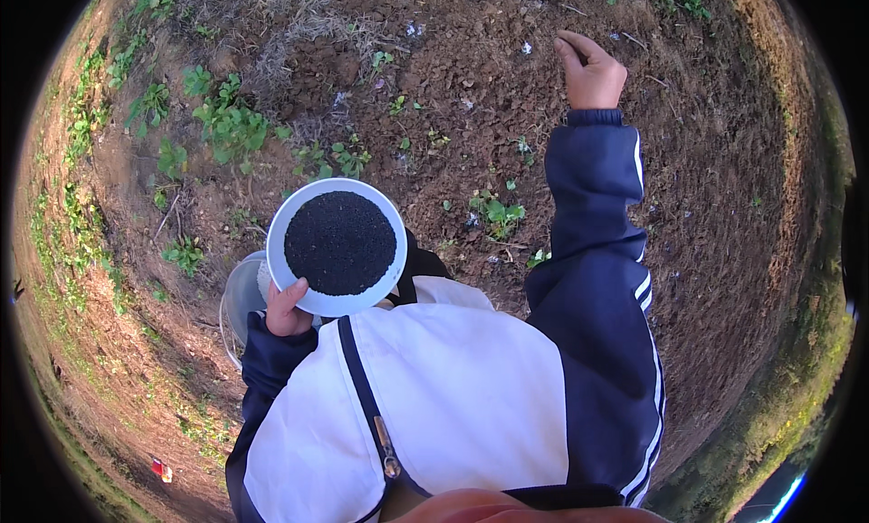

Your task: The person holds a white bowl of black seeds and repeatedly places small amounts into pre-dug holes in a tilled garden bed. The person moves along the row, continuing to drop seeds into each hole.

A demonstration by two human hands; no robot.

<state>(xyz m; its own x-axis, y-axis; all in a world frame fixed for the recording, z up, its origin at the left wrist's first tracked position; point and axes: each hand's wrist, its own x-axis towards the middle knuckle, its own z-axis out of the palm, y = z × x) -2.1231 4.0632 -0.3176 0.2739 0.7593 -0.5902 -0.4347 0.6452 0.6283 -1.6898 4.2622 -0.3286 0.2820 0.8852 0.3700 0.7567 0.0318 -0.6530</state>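
My left hand [288, 310] grips the rim of a round white bowl [399, 251], its thumb over the edge. Fine black granules [341, 243] fill much of the bowl. Stretched out over the bare soil, my right hand [595, 73] has its thumb and fingers pinched together. Whether anything sits between those fingertips is too small to tell. A small white clump [527, 48] lies on the soil left of that hand. Below and partly behind the bowl stands a bucket [239, 299] with a wire handle, holding some white material [263, 278]; the bowl hides the rest.
Leafy green plants [234, 125] grow at the upper left, and a smaller seedling [501, 214] stands between my arms. Dry straw [299, 41] covers soil near the top. A red and white packet [161, 470] lies at the lower left. Grass [767, 421] borders the field at right.
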